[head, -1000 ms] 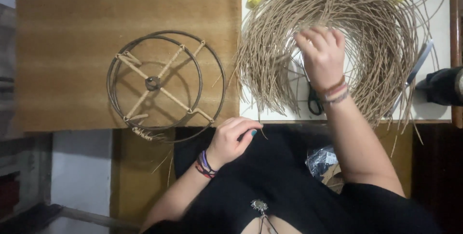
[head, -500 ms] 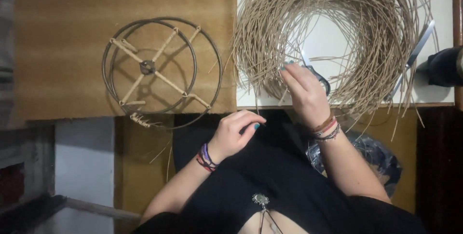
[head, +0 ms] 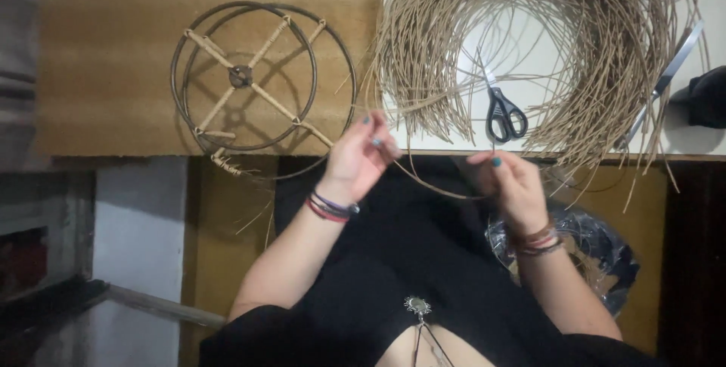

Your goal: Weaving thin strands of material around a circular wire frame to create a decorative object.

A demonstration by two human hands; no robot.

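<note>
Risk: the reed strand (head: pixel 439 185) could kink or snap if the bend between the hands tightens; it's thin and already bowed into a sagging curve. It could also slip, since both grips are fingertip pinches only.

Left hand (head: pixel 357 159): fingers closed, pinching the strand's left end. Right hand (head: pixel 513 179): fingers curled shut on the right end.

Strand: pale tan, slender, spanning hand to hand just near of the table edge (head: pixel 454 153), over the black lap.

Far side: coil of reeds (head: pixel 560 41), scissors (head: pixel 503 113) lying inside it; wire frame (head: pixel 261 79) on the left.
</note>
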